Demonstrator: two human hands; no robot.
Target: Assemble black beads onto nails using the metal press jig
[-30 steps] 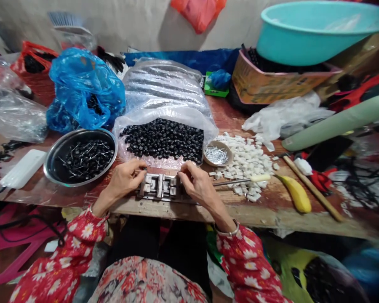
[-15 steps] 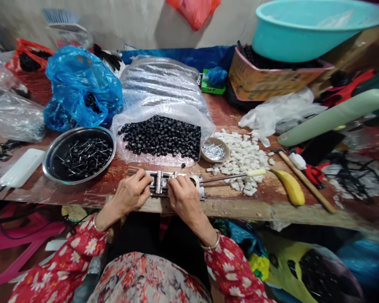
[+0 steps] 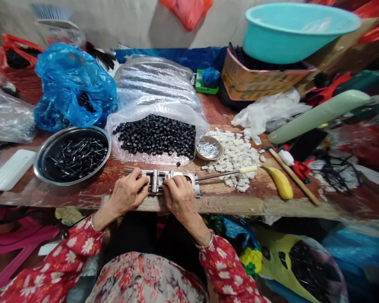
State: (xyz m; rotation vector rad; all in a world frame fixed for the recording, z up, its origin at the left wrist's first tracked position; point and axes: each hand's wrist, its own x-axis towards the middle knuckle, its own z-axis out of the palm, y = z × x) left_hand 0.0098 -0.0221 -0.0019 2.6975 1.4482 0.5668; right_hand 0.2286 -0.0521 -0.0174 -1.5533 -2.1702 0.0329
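A metal jig (image 3: pixel 156 184) lies at the table's front edge, with a thin rod ending in a pale handle (image 3: pixel 248 169) reaching out to its right. My left hand (image 3: pixel 128 189) has its fingers curled at the jig's left end. Over the middle of the jig, my right hand (image 3: pixel 180 195) holds its fingers pressed together; any small part between the fingertips of either hand is hidden. Just behind the jig, black round pieces (image 3: pixel 158 134) spill from a clear plastic bag (image 3: pixel 159 75). A small bowl of metal pins (image 3: pixel 208 149) sits beside a pile of white pieces (image 3: pixel 236 155).
A steel bowl (image 3: pixel 72 155) of black parts with pins stands at the left, near a white power bank (image 3: pixel 12 170). To the right lie a banana (image 3: pixel 279 182) and a wooden-handled hammer (image 3: pixel 295 176). Behind, a turquoise basin (image 3: pixel 298 35) rests on a box (image 3: pixel 262 80).
The view has shifted slightly, so the table items appear further left. My right hand has moved slightly left along the jig; my left hand stays at its left end.
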